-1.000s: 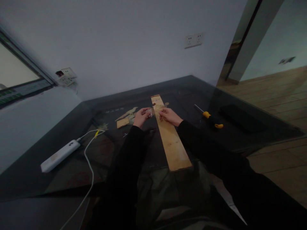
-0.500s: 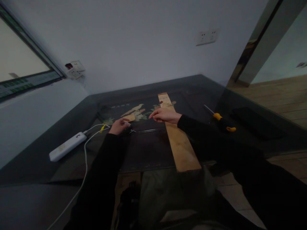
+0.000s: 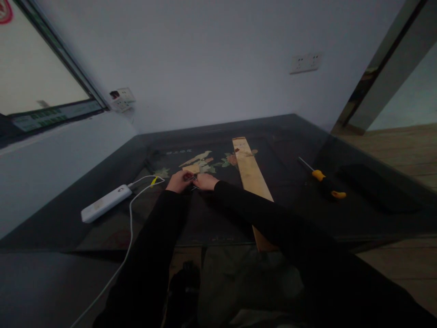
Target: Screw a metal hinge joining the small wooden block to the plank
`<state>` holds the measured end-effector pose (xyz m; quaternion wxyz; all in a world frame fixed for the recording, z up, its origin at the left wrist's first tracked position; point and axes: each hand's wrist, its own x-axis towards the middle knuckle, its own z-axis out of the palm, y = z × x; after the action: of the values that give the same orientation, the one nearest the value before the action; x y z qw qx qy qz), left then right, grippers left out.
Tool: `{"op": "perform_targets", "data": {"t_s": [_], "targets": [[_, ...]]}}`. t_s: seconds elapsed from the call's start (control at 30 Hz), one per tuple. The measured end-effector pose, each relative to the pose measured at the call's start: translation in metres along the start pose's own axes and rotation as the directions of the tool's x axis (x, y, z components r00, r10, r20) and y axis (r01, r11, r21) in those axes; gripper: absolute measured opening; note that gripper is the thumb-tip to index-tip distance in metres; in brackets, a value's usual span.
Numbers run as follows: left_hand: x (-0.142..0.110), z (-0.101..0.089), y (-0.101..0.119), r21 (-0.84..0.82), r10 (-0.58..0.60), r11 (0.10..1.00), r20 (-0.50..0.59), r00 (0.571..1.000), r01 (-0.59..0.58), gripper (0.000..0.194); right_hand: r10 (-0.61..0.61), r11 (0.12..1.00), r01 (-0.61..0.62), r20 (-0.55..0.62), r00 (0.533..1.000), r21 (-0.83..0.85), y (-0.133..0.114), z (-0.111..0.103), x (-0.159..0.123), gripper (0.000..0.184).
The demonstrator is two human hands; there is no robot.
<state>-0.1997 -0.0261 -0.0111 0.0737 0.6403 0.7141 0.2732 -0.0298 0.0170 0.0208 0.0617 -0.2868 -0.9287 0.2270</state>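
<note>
My left hand and my right hand are close together, low over the dark table, with fingers closed. Between the left fingertips is a small shiny piece, too small and dim to name. The right fingertips meet at the same spot, and whatever they pinch is hidden. Just beyond the hands lies a small square wood block. To the right, a long wooden board lies lengthwise towards me, its near part crossed by my right sleeve.
A screwdriver with a yellow and black handle lies on the right of the table, beside a dark flat object. On the left are a white power strip and its cable. A wall stands behind the table.
Both hands have left the board and moved left to the small block, the left hand first with its shiny piece. The right hand followed and now meets it. The view has shifted left.
</note>
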Motion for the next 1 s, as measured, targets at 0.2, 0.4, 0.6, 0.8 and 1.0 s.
{"op": "perform_targets", "data": {"t_s": [0.2, 0.4, 0.6, 0.8, 1.0], "targets": [[-0.002, -0.005, 0.001, 0.057, 0.028, 0.998, 0.038, 0.999, -0.030, 0.021, -0.021, 0.974, 0.002, -0.080, 0.997, -0.225, -0.007, 0.019, -0.011, 0.057], [-0.003, -0.007, 0.003, 0.065, 0.037, 0.997, 0.065, 0.997, -0.041, 0.021, -0.176, 0.915, 0.144, -0.050, 0.983, -0.376, -0.010, 0.024, -0.018, 0.042], [-0.002, -0.001, 0.001, 0.042, 0.033, 0.998, 0.071, 0.997, -0.036, 0.017, -0.148, 0.906, 0.128, -0.018, 0.989, -0.404, -0.014, 0.019, -0.037, 0.039], [-0.003, 0.005, 0.003, 0.043, 0.057, 0.997, 0.082, 0.995, -0.061, 0.016, -0.044, 0.943, 0.031, -0.031, 0.999, -0.331, -0.013, 0.011, -0.039, 0.046], [-0.003, 0.009, 0.005, 0.049, 0.110, 0.992, 0.060, 0.992, -0.113, 0.015, 0.012, 0.960, -0.007, 0.019, 1.000, -0.280, -0.016, -0.011, -0.039, 0.045]]}}
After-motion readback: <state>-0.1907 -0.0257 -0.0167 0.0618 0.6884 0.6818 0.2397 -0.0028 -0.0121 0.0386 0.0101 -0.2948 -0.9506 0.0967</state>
